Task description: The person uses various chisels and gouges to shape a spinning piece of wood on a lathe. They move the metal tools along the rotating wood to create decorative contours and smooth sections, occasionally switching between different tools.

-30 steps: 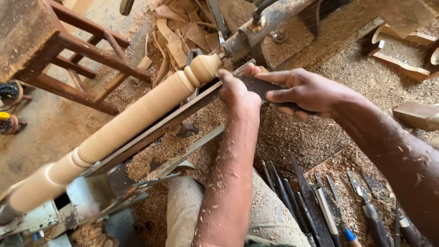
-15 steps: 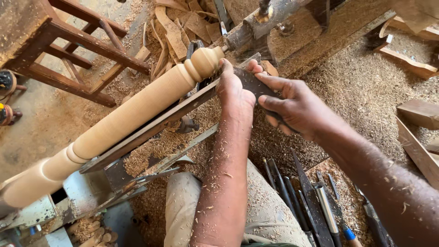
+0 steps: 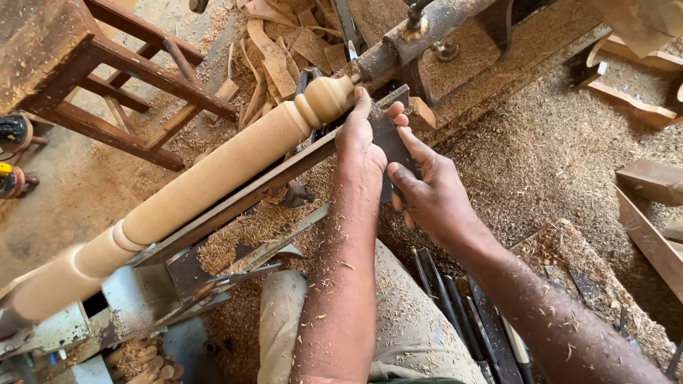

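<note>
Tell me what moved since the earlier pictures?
Both hands slid along the tool rest toward the spindle's rounded knob end. The left hand now sits beside it, and the right hand drew in close. Both kept hold of the dark chisel. The turned wooden spindle stayed mounted.

Two hands (image 3: 363,153), one turned wooden spindle (image 3: 213,178), one dark chisel (image 3: 388,139), one wooden stool (image 3: 107,64)
</note>
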Demonstrator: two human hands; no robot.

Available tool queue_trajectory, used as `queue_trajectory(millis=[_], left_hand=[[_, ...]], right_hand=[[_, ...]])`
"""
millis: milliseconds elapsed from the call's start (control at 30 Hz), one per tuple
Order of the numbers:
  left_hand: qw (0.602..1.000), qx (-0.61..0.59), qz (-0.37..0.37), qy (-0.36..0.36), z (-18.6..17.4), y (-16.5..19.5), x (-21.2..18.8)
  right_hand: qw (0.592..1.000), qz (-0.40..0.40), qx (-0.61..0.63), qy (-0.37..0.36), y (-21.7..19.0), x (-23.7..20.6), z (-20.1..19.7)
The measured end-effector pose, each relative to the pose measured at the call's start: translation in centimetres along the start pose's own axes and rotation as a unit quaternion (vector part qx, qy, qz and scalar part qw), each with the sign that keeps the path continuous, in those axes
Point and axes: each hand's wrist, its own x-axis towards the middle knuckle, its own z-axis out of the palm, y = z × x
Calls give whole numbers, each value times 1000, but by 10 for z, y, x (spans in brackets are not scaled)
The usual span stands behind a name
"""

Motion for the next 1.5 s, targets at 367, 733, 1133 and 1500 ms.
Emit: queue_trajectory(millis=[367, 733, 1133, 1500], left_hand=[[994, -70, 31, 77, 17, -22, -15], [991, -86, 14, 104, 6, -5, -35], [996, -40, 6, 75, 6, -6, -30], [993, -60, -14, 103, -3, -6, -24]], right_hand=[[989, 70, -85, -102, -32, 9, -54], [980, 100, -134, -108, -17, 2, -43], [987, 87, -82, -105, -10, -2, -39], [978, 111, -128, -118, -17, 5, -48]])
